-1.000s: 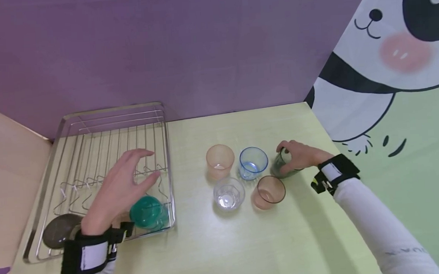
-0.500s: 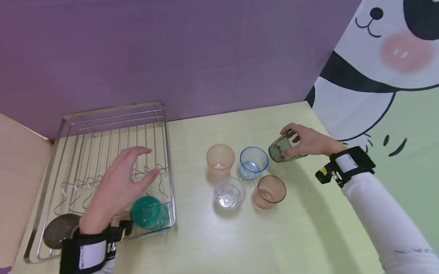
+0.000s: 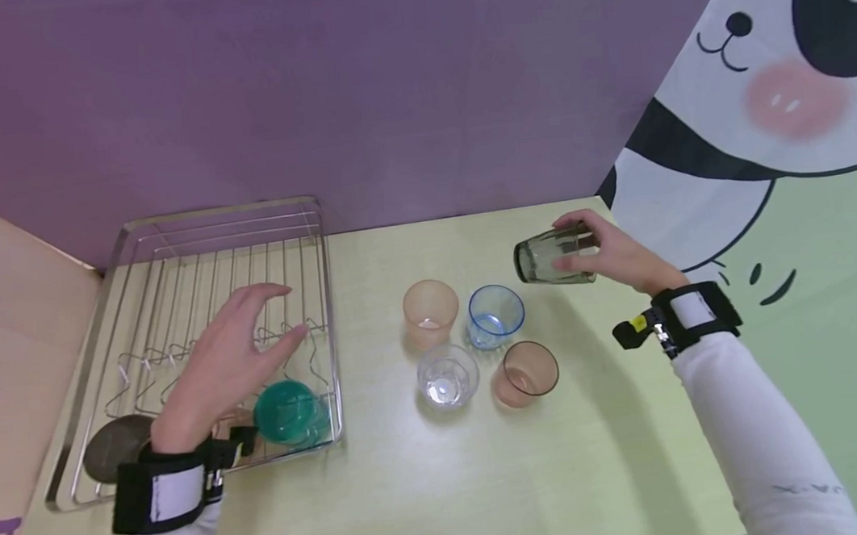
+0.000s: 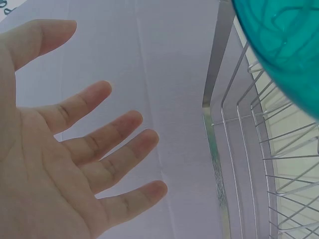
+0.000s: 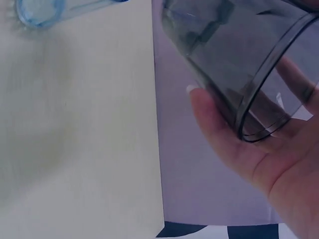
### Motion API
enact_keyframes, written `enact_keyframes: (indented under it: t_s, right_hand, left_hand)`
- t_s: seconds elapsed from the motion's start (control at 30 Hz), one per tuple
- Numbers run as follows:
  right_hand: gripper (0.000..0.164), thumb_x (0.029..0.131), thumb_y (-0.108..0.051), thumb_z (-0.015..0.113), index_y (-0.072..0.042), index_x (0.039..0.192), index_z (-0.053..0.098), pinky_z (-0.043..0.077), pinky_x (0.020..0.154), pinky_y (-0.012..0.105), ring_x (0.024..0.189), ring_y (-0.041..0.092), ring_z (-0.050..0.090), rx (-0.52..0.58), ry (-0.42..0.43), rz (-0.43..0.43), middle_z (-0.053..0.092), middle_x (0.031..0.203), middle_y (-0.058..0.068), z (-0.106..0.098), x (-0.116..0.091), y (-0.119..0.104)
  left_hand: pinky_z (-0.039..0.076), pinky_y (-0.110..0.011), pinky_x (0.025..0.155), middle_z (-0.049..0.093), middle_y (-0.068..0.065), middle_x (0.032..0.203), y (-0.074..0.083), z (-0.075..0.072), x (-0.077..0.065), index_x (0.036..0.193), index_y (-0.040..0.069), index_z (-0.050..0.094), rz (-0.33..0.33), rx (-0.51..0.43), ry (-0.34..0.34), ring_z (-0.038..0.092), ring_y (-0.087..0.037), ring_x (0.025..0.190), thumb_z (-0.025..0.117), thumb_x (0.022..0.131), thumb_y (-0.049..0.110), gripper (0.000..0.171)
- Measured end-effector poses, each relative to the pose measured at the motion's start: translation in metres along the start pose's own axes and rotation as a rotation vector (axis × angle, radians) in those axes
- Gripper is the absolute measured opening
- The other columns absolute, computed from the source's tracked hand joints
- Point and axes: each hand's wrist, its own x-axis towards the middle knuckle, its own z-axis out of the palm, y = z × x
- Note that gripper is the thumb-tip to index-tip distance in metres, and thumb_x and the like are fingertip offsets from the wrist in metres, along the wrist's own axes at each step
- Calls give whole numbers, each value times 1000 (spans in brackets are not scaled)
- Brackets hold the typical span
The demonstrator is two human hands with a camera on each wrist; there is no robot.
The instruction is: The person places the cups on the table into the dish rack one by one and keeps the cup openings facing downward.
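My right hand [image 3: 620,257] grips a smoky grey-green drinking glass [image 3: 544,257] near its rim and holds it on its side above the table. The glass's base points left; its mouth faces the palm, as the right wrist view confirms with the tinted glass [image 5: 219,45]. Over the wire dish rack, my left hand [image 3: 223,363] hovers with fingers spread and nothing in it; the left wrist view shows that bare palm [image 4: 55,164]. Nearest to it is a teal glass [image 3: 289,414] in the rack's front right corner.
The wire dish rack [image 3: 331,305] stands at left, with a dark glass [image 3: 114,450] at its front. A pinkish glass there is mostly hidden behind the left wrist. Mid-table stand a peach glass [image 3: 429,308], a blue-rimmed glass [image 3: 495,319], a clear glass [image 3: 446,378] and a pink-brown glass [image 3: 526,375].
The right hand has lifted the grey-green glass off the table and away from the other glasses, tipping it onto its side. My left hand has barely shifted.
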Motion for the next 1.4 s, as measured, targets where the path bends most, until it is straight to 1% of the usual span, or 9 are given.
enact_keyframes:
  t_s: [0.17,0.37,0.5,0.63,0.77,0.97,1.1,1.27,1.4]
  right_hand:
    - [59,92,-20,66,-14,144,37,45,89,21,120,20,45,82,44,-60,43,138,7,0,-1,-13]
    - [59,93,-18,66,-14,145,37,42,94,22,120,16,44,102,54,-94,43,139,4,2,-3,-26]
    - [58,93,-16,66,-14,144,38,43,92,19,119,15,45,115,63,-113,44,136,2,3,-4,-31]
    - [58,93,-12,66,-13,144,39,44,90,15,116,15,48,144,70,-155,46,132,0,5,-4,-37]
    - [58,92,-10,66,-12,143,39,48,88,17,114,14,50,183,55,-202,48,130,0,9,-3,-45]
    - [58,92,-8,67,-11,143,38,52,86,19,117,18,49,247,16,-244,49,130,-1,15,-3,-55]
    - [58,91,-8,67,-13,141,39,55,84,21,118,23,48,293,-5,-261,49,128,-2,18,-2,-60]
    - [59,90,-8,69,-12,141,39,57,84,23,117,18,49,320,-21,-279,49,128,1,23,-1,-65]
    - [61,89,-8,70,-12,141,39,58,83,27,118,24,48,336,-38,-275,48,129,4,27,1,-70]
  left_hand:
    - [34,-66,109,40,-20,153,2,2,3,147,9,42,2,-13,5,37,-42,140,60,96,42,63]
    - [33,-64,111,40,-19,153,8,3,8,148,8,40,20,-20,-7,37,-40,141,58,97,45,65]
    - [34,-63,111,40,-18,153,13,3,12,148,10,40,24,-14,-17,37,-39,141,58,96,47,66]
    - [35,-62,112,40,-17,153,17,4,18,148,9,40,32,-9,-38,36,-37,142,59,96,45,66]
    - [35,-60,113,41,-18,151,21,7,22,147,7,41,49,-19,-46,38,-37,141,58,97,44,64]
    - [33,-57,115,42,-14,152,27,16,24,146,9,42,67,-70,-35,37,-33,142,57,96,47,65]
    - [34,-56,115,43,-13,152,33,20,28,146,10,43,85,-86,-20,37,-32,142,59,96,46,64]
    - [34,-52,117,44,-12,151,42,25,34,145,10,43,109,-120,-4,39,-30,142,61,95,42,63]
    - [32,-50,118,44,-11,151,51,30,39,145,9,43,129,-143,-4,38,-29,143,62,95,41,63]
